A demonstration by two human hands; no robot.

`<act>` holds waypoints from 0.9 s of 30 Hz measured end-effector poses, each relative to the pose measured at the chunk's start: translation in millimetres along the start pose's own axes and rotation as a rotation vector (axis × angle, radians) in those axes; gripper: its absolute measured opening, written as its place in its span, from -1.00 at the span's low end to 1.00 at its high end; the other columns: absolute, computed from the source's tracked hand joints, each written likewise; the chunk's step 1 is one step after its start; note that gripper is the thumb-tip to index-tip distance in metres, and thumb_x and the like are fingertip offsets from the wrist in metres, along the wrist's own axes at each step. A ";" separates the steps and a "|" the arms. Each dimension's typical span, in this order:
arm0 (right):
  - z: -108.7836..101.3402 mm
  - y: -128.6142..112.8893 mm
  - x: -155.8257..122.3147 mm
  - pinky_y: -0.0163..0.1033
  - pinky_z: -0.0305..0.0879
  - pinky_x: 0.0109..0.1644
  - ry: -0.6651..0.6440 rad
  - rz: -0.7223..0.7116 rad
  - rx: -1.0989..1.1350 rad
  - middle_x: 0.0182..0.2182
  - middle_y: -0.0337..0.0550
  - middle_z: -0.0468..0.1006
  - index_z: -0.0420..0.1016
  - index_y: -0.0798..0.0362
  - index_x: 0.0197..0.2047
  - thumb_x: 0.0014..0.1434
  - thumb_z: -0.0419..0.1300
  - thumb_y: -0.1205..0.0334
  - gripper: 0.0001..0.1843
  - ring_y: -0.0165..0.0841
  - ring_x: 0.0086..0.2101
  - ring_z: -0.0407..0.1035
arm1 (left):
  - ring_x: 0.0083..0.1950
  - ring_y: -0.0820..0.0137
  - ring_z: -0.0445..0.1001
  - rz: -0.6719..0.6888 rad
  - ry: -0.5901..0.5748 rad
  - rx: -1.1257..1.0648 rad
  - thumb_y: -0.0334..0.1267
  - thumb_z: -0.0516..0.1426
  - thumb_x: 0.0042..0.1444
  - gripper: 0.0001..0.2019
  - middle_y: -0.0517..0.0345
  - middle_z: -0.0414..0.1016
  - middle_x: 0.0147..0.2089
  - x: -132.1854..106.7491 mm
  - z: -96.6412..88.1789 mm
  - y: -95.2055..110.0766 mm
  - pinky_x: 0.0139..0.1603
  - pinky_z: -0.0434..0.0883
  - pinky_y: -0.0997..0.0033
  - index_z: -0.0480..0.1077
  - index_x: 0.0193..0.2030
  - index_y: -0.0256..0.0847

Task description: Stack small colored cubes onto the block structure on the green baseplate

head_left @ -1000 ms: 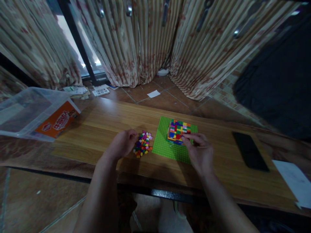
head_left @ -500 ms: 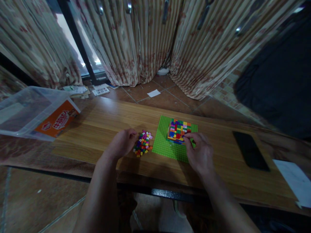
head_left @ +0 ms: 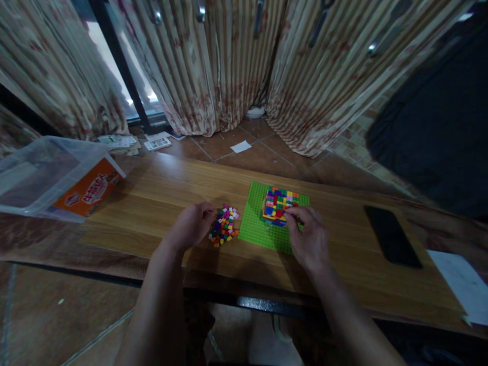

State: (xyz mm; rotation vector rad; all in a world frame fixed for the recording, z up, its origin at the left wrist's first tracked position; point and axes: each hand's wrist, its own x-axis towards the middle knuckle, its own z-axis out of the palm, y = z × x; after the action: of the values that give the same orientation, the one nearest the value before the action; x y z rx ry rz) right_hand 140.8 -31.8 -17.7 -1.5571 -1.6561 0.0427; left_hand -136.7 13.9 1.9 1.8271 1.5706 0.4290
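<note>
A low block of many-coloured toy bricks (head_left: 275, 202) stands on a green studded baseplate (head_left: 251, 223). At its near right corner is my right hand (head_left: 308, 235), thumb and forefinger pinched together against the top of the bricks. Whatever lies between those fingertips is too small to make out. Left of the baseplate, a loose pile of small coloured bricks (head_left: 224, 223) rests on the wood. My left hand (head_left: 190, 223) is just left of that pile, its fingers curled closed; what they hold, if anything, is hidden.
The wooden table (head_left: 152, 203) carries a clear plastic bin (head_left: 41, 173) with an orange label at the left. A black flat slab, perhaps a phone (head_left: 392, 236), lies at the right, near a white sheet (head_left: 459, 284). Curtains (head_left: 229, 66) hang behind.
My right hand has shifted slightly left along the near edge of the brick block, its fingertips still pinched. The left hand stays in place by the pile.
</note>
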 end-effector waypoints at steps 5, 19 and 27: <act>-0.3 3.4 -1.3 -0.04 0.39 -0.06 0.041 -0.052 0.019 -0.29 -0.13 0.60 0.63 -0.06 -0.28 0.30 0.19 0.12 -0.80 -0.21 -0.22 0.47 | -0.43 0.39 0.37 -0.008 -0.005 0.009 -0.26 0.00 0.17 -0.78 0.16 0.43 -0.52 -1.3 -1.4 2.3 -0.40 0.18 0.45 0.40 -0.43 -0.21; -4.0 -0.1 -5.5 -0.05 0.44 -0.04 -0.017 -0.114 -0.053 -0.23 -0.07 0.60 0.65 -0.02 -0.21 0.33 0.12 0.21 -0.75 -0.22 -0.19 0.49 | -0.46 0.39 0.34 -0.005 0.008 0.011 -0.25 0.01 0.18 -0.76 0.16 0.40 -0.53 -1.2 -0.5 4.4 -0.40 0.18 0.44 0.39 -0.45 -0.21; -4.2 -2.4 -9.0 -0.06 0.45 -0.05 0.036 -0.011 0.085 -0.20 -0.07 0.62 0.65 -0.04 -0.18 0.31 0.16 0.15 -0.78 -0.23 -0.18 0.52 | -0.41 0.36 0.39 -0.023 0.007 0.009 -0.32 0.01 0.15 -0.80 0.14 0.44 -0.51 -0.7 -0.2 1.3 -0.39 0.21 0.45 0.42 -0.40 -0.21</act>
State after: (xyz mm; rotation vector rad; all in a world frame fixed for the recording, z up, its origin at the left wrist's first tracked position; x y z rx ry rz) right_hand 140.1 -42.0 -18.5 -1.4770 -1.6144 0.0781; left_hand -136.0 13.2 3.1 1.8144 1.5991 0.4186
